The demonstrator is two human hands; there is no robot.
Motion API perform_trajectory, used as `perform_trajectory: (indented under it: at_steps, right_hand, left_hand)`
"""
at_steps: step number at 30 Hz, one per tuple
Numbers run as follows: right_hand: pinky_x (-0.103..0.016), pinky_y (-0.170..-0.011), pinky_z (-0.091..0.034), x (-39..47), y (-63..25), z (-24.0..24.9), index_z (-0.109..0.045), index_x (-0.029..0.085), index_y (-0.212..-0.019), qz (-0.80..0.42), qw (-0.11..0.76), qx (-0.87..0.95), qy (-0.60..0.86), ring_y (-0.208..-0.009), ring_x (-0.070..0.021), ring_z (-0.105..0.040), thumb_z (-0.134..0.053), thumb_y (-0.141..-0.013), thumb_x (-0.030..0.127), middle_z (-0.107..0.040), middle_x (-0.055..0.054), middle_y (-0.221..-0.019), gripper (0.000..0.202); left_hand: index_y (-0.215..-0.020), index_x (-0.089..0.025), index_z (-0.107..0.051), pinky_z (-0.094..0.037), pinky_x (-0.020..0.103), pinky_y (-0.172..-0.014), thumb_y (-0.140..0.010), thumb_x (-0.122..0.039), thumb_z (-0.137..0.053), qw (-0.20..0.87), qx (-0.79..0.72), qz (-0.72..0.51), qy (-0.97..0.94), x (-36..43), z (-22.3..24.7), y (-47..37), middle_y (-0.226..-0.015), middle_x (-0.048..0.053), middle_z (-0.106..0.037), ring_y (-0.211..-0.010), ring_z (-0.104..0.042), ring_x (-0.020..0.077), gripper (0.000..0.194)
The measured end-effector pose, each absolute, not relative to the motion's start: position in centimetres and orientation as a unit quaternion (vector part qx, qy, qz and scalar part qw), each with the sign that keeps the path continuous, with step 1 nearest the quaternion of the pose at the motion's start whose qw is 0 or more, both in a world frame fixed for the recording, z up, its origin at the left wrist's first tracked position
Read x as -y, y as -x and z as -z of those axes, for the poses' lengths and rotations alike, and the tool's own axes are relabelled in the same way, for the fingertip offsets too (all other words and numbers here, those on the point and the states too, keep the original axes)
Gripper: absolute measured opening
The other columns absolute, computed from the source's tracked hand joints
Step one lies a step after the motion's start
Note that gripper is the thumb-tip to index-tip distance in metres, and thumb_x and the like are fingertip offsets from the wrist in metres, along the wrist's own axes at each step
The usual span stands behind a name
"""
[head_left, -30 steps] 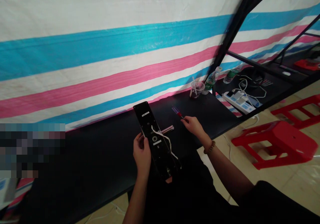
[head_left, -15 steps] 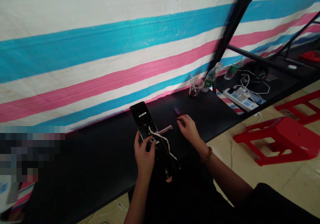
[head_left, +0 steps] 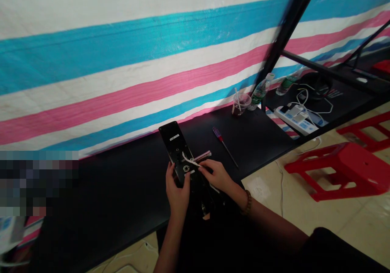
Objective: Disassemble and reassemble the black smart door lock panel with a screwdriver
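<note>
A long black panel (head_left: 173, 141) with small white labels lies slanted at the table's front edge. My left hand (head_left: 178, 189) grips its left side, thumb on top and fingers at the edge. A white cable (head_left: 191, 161) runs across the panel, and my right hand (head_left: 215, 173) pinches it between thumb and fingers. Just beyond that hand, a pinkish rod-like object (head_left: 202, 156) lies by the panel's right edge. The screwdriver (head_left: 225, 146), with a purple and red handle, rests on the table to the right.
The black table (head_left: 122, 191) runs along a striped tarp. At its back right are a plastic cup (head_left: 240, 103) and a bottle (head_left: 260, 92). Further right are a white power strip (head_left: 295, 118) with cables, a black frame bar (head_left: 280, 41) and a red stool (head_left: 341, 169).
My right hand has left the screwdriver's side and moved left and nearer, taking hold of the white cable. The screwdriver's full length now shows. My left hand stays on the panel.
</note>
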State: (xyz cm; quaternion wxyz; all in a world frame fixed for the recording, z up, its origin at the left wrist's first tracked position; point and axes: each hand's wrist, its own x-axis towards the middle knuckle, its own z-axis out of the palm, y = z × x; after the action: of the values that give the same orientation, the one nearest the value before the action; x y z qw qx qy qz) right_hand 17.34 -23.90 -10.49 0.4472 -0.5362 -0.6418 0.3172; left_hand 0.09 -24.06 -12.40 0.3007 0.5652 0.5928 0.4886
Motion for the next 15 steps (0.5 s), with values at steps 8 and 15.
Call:
perform_trajectory:
  at_steps: [8,15]
  right_hand:
    - [-0.025,-0.07,-0.049,24.1,-17.5,12.9,-0.071,0.014,-0.095,-0.383,0.436,0.612,0.538,-0.074,-0.0154,-0.065,-0.05,-0.099,0.032,-0.072,-0.003,-0.082,0.028]
    - [-0.03,-0.077,-0.051,24.5,-17.3,14.2,-0.069,0.016,-0.096,-0.381,0.425,0.635,0.521,-0.08,-0.0199,-0.067,-0.049,-0.099,0.034,-0.073,-0.006,-0.089,0.027]
  left_hand:
    - [-0.14,-0.021,-0.045,-0.051,0.041,-0.101,-0.094,-0.046,-0.056,0.401,-0.598,-0.489,-0.492,25.7,14.5,0.3,-0.126,0.013,-0.067,-0.117,-0.066,0.0258,0.054]
    - [-0.141,-0.02,-0.043,-0.056,0.037,-0.09,-0.094,-0.044,-0.056,0.412,-0.597,-0.48,-0.494,25.9,14.0,0.2,-0.116,0.012,-0.072,-0.104,-0.072,0.0251,0.055]
